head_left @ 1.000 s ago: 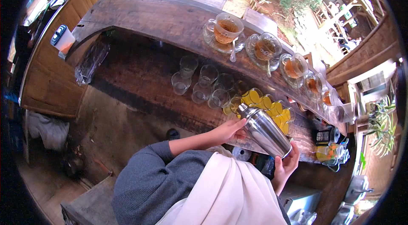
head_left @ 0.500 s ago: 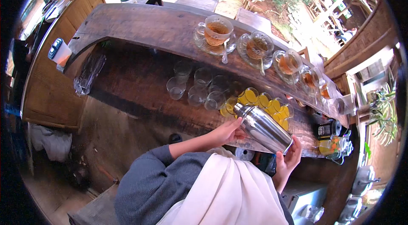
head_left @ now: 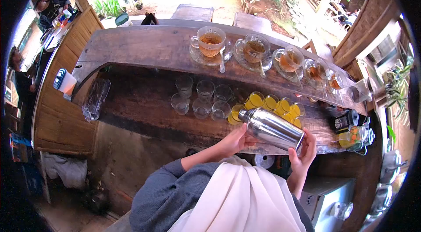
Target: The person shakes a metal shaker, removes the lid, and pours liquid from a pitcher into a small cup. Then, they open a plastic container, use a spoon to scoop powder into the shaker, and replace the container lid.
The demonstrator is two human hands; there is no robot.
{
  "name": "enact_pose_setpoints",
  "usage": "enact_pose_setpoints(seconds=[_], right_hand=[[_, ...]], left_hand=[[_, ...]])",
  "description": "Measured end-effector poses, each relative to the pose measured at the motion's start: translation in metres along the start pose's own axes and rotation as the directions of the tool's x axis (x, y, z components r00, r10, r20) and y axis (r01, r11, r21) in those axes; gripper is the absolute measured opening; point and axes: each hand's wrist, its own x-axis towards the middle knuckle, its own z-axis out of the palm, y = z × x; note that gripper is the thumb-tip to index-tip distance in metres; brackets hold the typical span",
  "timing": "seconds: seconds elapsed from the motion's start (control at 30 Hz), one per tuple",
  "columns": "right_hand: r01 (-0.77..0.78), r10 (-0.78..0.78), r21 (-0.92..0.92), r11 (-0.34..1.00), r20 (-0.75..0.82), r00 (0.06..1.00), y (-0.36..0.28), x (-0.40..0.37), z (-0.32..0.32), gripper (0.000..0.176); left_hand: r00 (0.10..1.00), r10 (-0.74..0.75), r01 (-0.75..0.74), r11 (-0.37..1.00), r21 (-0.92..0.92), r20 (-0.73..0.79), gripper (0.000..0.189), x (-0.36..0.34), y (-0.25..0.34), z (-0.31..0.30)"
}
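Note:
A shiny steel cocktail shaker (head_left: 272,127) lies nearly level between my hands, its capped end pointing left. My left hand (head_left: 237,139) grips it near the cap from below, the fingers partly hidden behind it. At the wide base, my right hand (head_left: 303,155) curls its fingers round the edge with the thumb in front. Just behind the shaker stand several glasses of yellow drink (head_left: 272,102) on the lower counter. Left of them are several empty clear glasses (head_left: 202,106).
Along the raised wooden counter (head_left: 144,41) stand several glass cups of tea (head_left: 210,41) on saucers with spoons. A glass teapot (head_left: 351,136) and a dark jar (head_left: 346,119) are at the right. Clear plastic wrap (head_left: 96,98) lies left. People (head_left: 24,72) are at the far left.
The shaker has tipped closer to level, its base rising a little in my right hand. My view has shifted, showing more of the left side. Both hands keep their hold.

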Motion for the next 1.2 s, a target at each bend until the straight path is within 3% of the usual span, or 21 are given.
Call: enact_pose_setpoints(seconds=[0.4, 0.5, 0.9, 1.0, 1.2], right_hand=[[0.067, -0.061, -0.093, 0.993, 0.060, 0.996, -0.004, 0.017, 0.000, 0.070], [0.078, -0.076, -0.044, 0.996, 0.035, 0.996, -0.012, 0.020, 0.007, 0.069], [0.113, -0.112, -0.043, 0.993, 0.037, 0.993, -0.016, 0.025, 0.010, 0.069], [0.141, -0.137, -0.080, 0.987, 0.050, 0.989, -0.011, 0.025, 0.008, 0.070], [0.101, -0.097, -0.076, 0.992, 0.046, 0.994, -0.007, 0.021, 0.008, 0.072]], left_hand=[[0.999, 0.032, -0.029, 0.992, -0.121, 0.028, 0.058, -0.002, 0.004, 0.009], [0.997, 0.034, -0.023, 0.988, -0.150, 0.069, 0.058, -0.002, 0.005, 0.006], [0.999, 0.045, -0.048, 0.984, -0.174, -0.022, 0.059, -0.002, 0.007, 0.015], [0.996, 0.074, -0.065, 0.984, -0.167, 0.053, 0.059, 0.000, 0.002, 0.007], [0.997, 0.069, -0.063, 0.985, -0.160, 0.031, 0.061, 0.000, -0.001, 0.007]])
